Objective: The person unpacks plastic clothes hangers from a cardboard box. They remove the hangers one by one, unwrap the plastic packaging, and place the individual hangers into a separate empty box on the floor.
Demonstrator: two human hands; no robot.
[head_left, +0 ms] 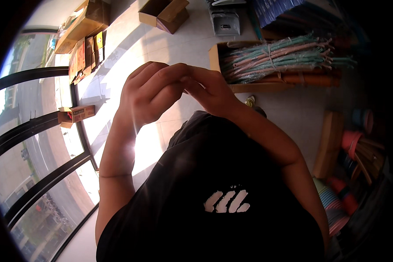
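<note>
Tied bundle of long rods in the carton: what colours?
The bundle is a mix of teal-green and pinkish, seen in the head view.

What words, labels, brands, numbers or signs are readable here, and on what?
None readable as text.
Black shirt: pale slanted-stroke emblem; tiny marks above it, too small to read.
Small carton by the window: dark print, too small.
Yellow panel among the cardboard: dark mark, too small.
Grey container: dark label, too small.

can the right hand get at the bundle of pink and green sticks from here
Probably not without bending down: the right hand is up against the left hand, while the bundle appears to lie well below, in an open box on the floor.
</note>
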